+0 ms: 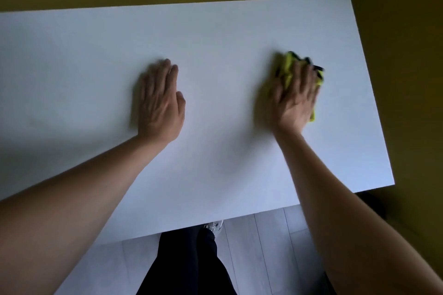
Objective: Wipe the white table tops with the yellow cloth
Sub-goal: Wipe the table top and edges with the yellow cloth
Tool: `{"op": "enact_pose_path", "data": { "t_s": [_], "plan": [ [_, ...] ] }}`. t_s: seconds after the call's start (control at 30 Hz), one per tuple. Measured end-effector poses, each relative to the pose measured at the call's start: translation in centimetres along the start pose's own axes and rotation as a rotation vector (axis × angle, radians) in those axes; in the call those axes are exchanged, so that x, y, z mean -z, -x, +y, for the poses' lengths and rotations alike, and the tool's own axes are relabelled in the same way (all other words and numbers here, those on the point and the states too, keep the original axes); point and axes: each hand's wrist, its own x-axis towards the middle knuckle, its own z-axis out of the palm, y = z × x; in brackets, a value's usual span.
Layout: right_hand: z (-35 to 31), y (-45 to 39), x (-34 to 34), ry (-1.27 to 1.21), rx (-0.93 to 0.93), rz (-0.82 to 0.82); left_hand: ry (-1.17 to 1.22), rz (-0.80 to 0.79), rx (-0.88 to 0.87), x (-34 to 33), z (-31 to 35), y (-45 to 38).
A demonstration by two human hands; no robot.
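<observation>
A white table top (215,31) fills most of the view. My right hand (296,96) lies flat, fingers straight, pressing a crumpled yellow cloth (287,67) with dark edging onto the table's right part; the cloth shows beyond my fingertips and along the hand's right side. My left hand (160,103) rests flat on the table near the middle, fingers straight and together, holding nothing. Both hands are slightly blurred.
The table's right edge (374,93) runs close to the cloth. A dark yellow wall (407,31) stands behind and to the right. My dark-trousered legs (187,266) and a shoe stand on pale grey floorboards (259,246) at the near edge.
</observation>
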Motion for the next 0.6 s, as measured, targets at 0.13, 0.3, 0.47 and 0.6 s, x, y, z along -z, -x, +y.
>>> {"op": "enact_pose_path", "data": {
  "t_s": [0.13, 0.3, 0.47, 0.6],
  "plan": [
    [-8.5, 3.9, -2.8, -0.096, 0.402, -0.103, -0.036, 0.054, 0.033, -1.1, -0.7, -1.3],
    [-11.6, 4.5, -3.8, -0.126, 0.535, -0.170, -0.010, 0.061, 0.043, -0.9, -0.4, -1.9],
    [-4.4, -3.4, -3.1, -0.017, 0.298, -0.080, -0.022, 0.054, -0.017, -1.1, 0.8, -4.9],
    [0.1, -10.2, -1.7, 0.042, -0.069, -0.041, -0.044, 0.064, 0.002, -2.1, 1.0, -5.7]
  ]
}}
